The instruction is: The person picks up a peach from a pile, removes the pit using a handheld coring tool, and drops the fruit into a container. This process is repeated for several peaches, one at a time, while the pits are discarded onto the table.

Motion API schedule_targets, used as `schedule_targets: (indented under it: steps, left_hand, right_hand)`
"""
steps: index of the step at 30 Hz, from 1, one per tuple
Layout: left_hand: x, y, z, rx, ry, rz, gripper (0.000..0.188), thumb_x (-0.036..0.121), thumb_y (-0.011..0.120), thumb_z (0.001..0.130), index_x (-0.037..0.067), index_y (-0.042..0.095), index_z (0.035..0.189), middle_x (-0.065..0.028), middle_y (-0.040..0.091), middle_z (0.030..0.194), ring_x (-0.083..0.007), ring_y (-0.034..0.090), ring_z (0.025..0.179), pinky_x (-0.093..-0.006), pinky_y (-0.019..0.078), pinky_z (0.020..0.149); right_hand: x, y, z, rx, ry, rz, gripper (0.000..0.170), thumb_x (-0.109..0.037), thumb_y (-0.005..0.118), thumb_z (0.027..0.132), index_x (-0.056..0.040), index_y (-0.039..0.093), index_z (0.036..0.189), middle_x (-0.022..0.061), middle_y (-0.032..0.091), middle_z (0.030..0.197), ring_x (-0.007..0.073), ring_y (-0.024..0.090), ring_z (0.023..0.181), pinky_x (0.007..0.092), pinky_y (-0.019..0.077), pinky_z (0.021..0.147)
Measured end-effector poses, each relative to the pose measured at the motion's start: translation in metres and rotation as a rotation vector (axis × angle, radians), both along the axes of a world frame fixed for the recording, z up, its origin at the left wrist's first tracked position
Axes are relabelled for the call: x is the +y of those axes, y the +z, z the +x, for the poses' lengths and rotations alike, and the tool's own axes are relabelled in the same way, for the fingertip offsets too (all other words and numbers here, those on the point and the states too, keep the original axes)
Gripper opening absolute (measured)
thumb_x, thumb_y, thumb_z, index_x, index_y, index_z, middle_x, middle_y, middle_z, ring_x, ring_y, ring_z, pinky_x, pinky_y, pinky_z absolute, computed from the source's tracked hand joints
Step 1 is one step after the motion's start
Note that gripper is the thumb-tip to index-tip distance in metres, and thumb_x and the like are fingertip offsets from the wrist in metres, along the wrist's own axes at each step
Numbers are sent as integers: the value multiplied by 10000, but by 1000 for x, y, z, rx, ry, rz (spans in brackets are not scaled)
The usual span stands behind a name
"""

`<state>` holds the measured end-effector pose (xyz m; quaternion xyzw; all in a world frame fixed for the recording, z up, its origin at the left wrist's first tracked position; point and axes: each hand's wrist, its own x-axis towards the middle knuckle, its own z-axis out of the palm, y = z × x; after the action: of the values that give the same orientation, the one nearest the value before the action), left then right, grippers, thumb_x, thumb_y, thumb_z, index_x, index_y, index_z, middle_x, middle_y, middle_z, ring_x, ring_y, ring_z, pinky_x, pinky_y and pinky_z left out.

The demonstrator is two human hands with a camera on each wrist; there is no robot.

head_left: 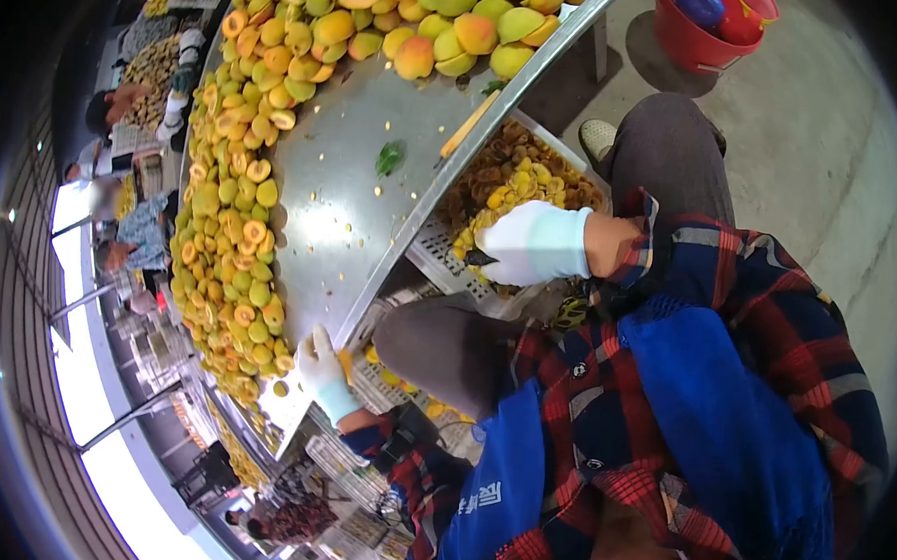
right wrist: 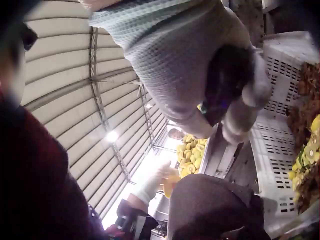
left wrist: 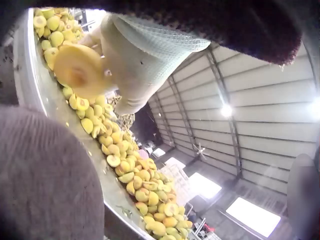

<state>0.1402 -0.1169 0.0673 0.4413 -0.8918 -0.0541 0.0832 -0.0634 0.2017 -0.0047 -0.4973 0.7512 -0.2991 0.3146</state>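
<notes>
My white-gloved left hand (head_left: 321, 373) is at the metal table's near edge and pinches a peach half (left wrist: 75, 70). Its cut face shows a reddish-brown centre in the left wrist view. My right hand (head_left: 532, 246), also gloved, has its fingers curled round a dark, black-looking tool (right wrist: 227, 80); most of the tool is hidden in the grip. This hand hangs over a white slotted crate (right wrist: 277, 200) beside my knee. Inside the crate lie small yellow pieces (head_left: 526, 183) and brown scraps (head_left: 472, 189).
Yellow-green peach halves (head_left: 233, 211) are heaped along the table's far side. On the bare metal (head_left: 323, 164) lie a green leaf (head_left: 390, 157) and small bits. A yellow-handled tool (head_left: 469, 124) rests at the edge. A red bucket (head_left: 694, 41) stands on the floor. Other people are at the far left.
</notes>
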Motion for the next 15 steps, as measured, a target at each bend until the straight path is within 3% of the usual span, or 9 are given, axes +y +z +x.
schedule_targets:
  steps: [1, 4, 6, 7, 9, 13, 15]
  left_hand:
    - [-6, -2, -2, 19, 15, 59, 413, 352, 634, 915, -45, 667, 1021, -185, 645, 1002, -262, 617, 890, -378, 483, 809]
    - [13, -5, -75, 130, -379, 100, 480, 335, 660, 892, 7, 591, 1235, -180, 610, 1183, -292, 602, 1040, -365, 475, 915]
    - [48, -8, -153, 147, -628, 165, 624, 309, 701, 854, 40, 483, 1374, -182, 529, 1331, -304, 545, 1172, -383, 452, 984]
    - [67, -7, -193, 133, -860, 92, 686, 286, 725, 819, 46, 447, 1398, -192, 488, 1376, -320, 518, 1223, -411, 442, 1006]
    - [88, -24, -266, 106, -1141, -217, 758, 274, 740, 783, 47, 403, 1422, -196, 473, 1387, -348, 512, 1229, -427, 439, 1013]
    - [102, -72, -353, -93, -1041, -39, 823, 276, 743, 764, 100, 344, 1461, -190, 433, 1430, -370, 449, 1290, -432, 413, 1045]
    - [87, -95, -367, -168, -1017, 65, 830, 281, 742, 768, 122, 332, 1471, -183, 412, 1455, -366, 420, 1321, -431, 398, 1064]
  right_hand:
    - [1, 6, -1, 3, -6, 52, 334, -289, 552, 833, -20, 667, 994, 216, 685, 840, 399, 670, 803, 469, 527, 731]
    - [-2, 2, -1, -22, -17, 19, 309, -271, 563, 817, -27, 679, 966, 205, 687, 820, 395, 673, 785, 462, 530, 711]
    - [-5, -3, -1, 1, -21, 20, 297, -268, 569, 810, -27, 684, 941, 202, 687, 811, 386, 675, 776, 459, 530, 698]
    - [-7, -5, 0, 19, -12, 17, 286, -264, 576, 803, -27, 689, 917, 198, 687, 802, 377, 678, 766, 455, 530, 685]
    - [-9, -10, 1, 19, -32, 9, 270, -271, 598, 790, -34, 697, 870, 189, 683, 783, 369, 678, 751, 451, 528, 664]
    - [-11, -22, 0, 76, -91, -165, 272, -310, 627, 788, -51, 698, 833, 175, 674, 756, 379, 667, 725, 454, 522, 643]
    - [-10, -14, -7, 62, -60, -107, 319, -358, 610, 842, -58, 641, 948, 171, 665, 775, 387, 662, 752, 471, 521, 657]
